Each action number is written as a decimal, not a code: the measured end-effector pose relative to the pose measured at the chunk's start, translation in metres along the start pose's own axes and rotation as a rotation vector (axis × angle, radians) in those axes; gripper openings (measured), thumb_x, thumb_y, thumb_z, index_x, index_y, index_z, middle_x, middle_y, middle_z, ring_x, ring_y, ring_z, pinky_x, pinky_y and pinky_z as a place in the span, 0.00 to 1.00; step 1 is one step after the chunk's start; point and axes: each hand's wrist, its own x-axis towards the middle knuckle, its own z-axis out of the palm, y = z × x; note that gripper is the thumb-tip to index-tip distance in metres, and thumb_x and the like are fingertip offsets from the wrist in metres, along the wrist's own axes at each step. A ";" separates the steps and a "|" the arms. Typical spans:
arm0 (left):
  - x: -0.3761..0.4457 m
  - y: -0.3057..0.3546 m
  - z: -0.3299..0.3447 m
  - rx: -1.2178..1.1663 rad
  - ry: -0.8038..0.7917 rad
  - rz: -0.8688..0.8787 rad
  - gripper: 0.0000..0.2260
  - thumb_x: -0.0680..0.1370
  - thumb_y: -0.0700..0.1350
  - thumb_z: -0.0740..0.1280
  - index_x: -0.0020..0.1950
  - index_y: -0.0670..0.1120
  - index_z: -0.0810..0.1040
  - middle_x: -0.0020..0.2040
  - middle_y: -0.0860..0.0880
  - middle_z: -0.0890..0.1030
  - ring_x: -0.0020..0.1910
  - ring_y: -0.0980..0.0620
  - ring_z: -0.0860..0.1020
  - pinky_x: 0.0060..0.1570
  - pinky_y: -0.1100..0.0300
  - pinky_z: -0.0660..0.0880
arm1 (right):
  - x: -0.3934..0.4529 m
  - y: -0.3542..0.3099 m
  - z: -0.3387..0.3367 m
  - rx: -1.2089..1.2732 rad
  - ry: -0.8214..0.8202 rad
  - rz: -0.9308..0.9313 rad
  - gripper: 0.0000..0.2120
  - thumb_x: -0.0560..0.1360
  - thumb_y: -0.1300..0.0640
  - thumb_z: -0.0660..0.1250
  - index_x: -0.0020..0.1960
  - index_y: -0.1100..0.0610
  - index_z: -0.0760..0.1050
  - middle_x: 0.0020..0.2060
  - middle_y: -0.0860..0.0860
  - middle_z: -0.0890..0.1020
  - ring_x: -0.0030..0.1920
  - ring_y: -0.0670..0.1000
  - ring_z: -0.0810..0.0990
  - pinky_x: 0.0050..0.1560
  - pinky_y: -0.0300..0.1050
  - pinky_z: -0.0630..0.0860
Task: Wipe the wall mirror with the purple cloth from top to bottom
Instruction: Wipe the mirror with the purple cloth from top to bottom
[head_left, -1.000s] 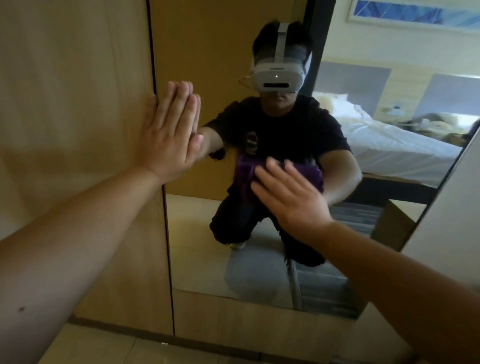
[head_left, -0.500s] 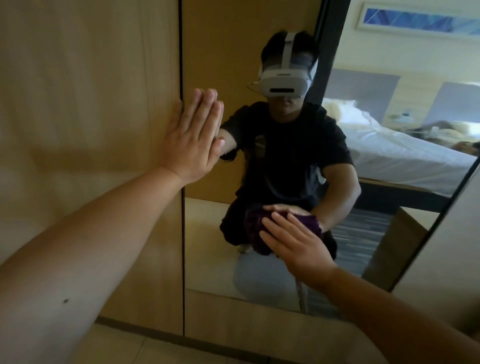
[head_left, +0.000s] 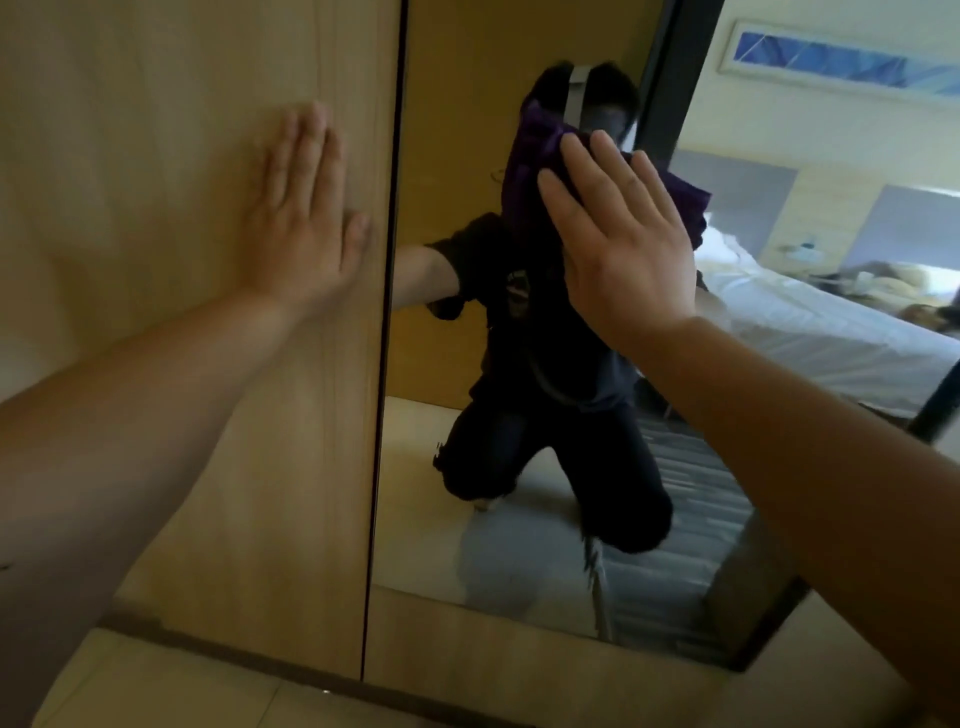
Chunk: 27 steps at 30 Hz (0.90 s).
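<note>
The wall mirror (head_left: 431, 493) fills the middle and right of the view, set in a wooden wall. My right hand (head_left: 618, 244) presses the purple cloth (head_left: 524, 171) flat against the glass in the mirror's upper part, fingers spread over it. The cloth bunches out above and to the right of my palm. My left hand (head_left: 301, 218) lies flat and open on the wood panel (head_left: 156, 156) just left of the mirror's edge, holding nothing. The glass reflects a kneeling person in dark clothes.
The mirror reflects a bed with white sheets (head_left: 831, 332), a striped carpet and a framed picture (head_left: 831, 57). A wooden strip (head_left: 519, 654) runs under the glass, with pale floor tiles (head_left: 156, 686) below. A white wall surface (head_left: 857, 649) borders the mirror at the right.
My right hand has swept the purple cloth up from low on the mirror to its upper part. My left hand has slid off the mirror's edge onto the wood panel.
</note>
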 end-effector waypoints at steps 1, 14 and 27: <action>0.000 0.000 0.002 -0.003 0.013 0.008 0.30 0.83 0.53 0.51 0.81 0.38 0.50 0.81 0.37 0.53 0.80 0.39 0.51 0.78 0.43 0.47 | -0.008 -0.005 0.004 0.006 0.009 -0.010 0.21 0.80 0.60 0.61 0.73 0.58 0.68 0.73 0.59 0.68 0.74 0.61 0.63 0.75 0.59 0.58; 0.000 -0.005 0.014 0.024 0.161 0.095 0.30 0.84 0.56 0.44 0.79 0.36 0.56 0.78 0.34 0.61 0.77 0.35 0.58 0.76 0.39 0.52 | -0.181 -0.114 0.052 0.138 -0.243 -0.288 0.21 0.81 0.63 0.55 0.74 0.58 0.66 0.74 0.58 0.65 0.75 0.59 0.62 0.74 0.58 0.59; -0.004 -0.003 0.012 -0.021 0.102 0.033 0.30 0.83 0.55 0.47 0.80 0.38 0.56 0.79 0.38 0.58 0.79 0.39 0.55 0.77 0.51 0.40 | -0.012 -0.077 0.002 0.312 0.089 -0.139 0.19 0.80 0.62 0.65 0.70 0.59 0.71 0.71 0.60 0.70 0.73 0.62 0.64 0.73 0.64 0.60</action>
